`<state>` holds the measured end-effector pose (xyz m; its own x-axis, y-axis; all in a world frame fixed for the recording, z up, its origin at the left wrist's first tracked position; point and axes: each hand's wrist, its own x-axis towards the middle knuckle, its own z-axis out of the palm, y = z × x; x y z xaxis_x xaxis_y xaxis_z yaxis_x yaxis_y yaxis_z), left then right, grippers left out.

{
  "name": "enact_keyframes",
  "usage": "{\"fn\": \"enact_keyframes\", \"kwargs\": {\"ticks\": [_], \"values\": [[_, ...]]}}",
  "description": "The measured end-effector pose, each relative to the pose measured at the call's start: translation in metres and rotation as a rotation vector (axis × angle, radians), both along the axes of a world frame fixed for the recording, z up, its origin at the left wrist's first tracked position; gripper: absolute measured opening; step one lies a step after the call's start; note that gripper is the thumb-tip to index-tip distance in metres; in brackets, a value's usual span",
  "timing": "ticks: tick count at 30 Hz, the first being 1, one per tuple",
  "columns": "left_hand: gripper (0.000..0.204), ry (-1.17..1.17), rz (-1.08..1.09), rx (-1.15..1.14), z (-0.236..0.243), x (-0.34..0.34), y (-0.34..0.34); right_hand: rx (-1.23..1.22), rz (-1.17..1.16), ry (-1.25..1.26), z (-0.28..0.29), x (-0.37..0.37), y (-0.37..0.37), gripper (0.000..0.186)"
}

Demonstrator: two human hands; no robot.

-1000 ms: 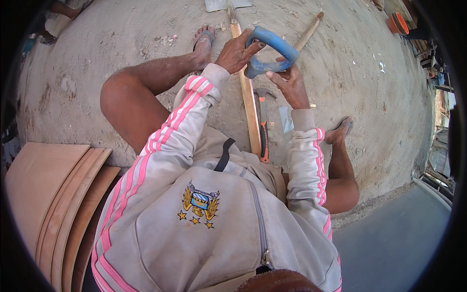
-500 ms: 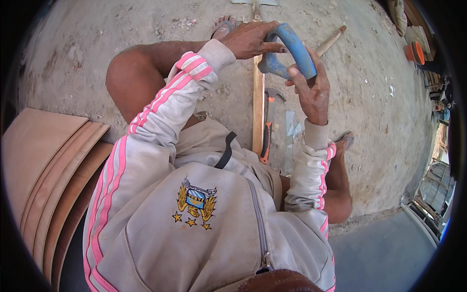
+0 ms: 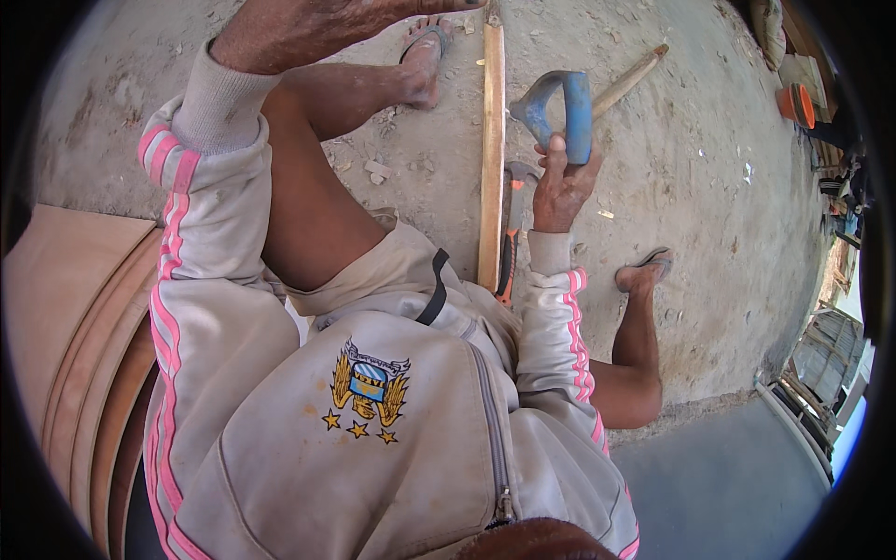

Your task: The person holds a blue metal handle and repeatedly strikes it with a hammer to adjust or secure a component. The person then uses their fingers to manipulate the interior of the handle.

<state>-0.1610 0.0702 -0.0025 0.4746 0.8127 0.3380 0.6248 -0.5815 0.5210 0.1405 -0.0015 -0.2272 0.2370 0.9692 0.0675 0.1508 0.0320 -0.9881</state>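
A blue D-shaped tool grip [image 3: 578,117], scuffed and with a hollow middle, is upright in my right hand [image 3: 566,191]. The thumb and fingers of that hand close around its lower right side. My left hand [image 3: 317,28] is raised at the upper left, cut off by the picture's top edge. One finger shows stretched out to the right, and I see nothing in that hand. Between my legs a long wooden pole [image 3: 492,159] lies lengthwise. Beside it rests a hammer [image 3: 509,252] with an orange and black handle, partly covered by my right sleeve.
A round stick [image 3: 633,78] lies on the ground behind the grip. Stacked thin wooden boards [image 3: 79,289] stand at the left. An orange bucket [image 3: 796,105] is at the far right. Small rubble [image 3: 377,169] is scattered on the dusty ground.
My left hand has let go of the blue grip and swung up and left. My right hand keeps hold of the grip, which has turned more upright and moved slightly nearer.
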Motion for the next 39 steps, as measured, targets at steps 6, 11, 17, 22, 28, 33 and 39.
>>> {"fn": "enact_keyframes", "kwargs": {"ticks": [6,11,17,22,28,33,39], "values": [[0.036,-0.013,-0.050,0.020,0.006,0.010,0.003,-0.277,0.166,-0.496,-0.063,0.016,-0.014,0.045],[0.038,-0.105,-0.045,-0.004,-0.009,0.004,0.000,0.139,0.009,-0.275,-0.033,-0.003,-0.006,0.041],[0.039,-0.078,-0.169,0.311,-0.020,0.009,-0.001,0.218,-0.071,-0.215,-0.016,0.006,0.000,0.039],[0.044,-0.078,-0.150,0.105,-0.018,0.000,0.004,0.013,0.020,-0.329,-0.028,0.011,-0.015,0.037],[0.039,-0.112,-0.156,0.049,-0.009,0.010,-0.003,-0.277,0.226,-0.602,-0.028,0.005,-0.021,0.036],[0.038,-0.124,-0.199,0.018,-0.009,0.009,-0.008,0.251,-0.036,-0.266,-0.009,-0.007,-0.023,0.040],[0.037,-0.153,-0.205,0.020,-0.005,0.013,-0.005,0.060,0.021,-0.338,-0.022,0.000,-0.019,0.038]]}}
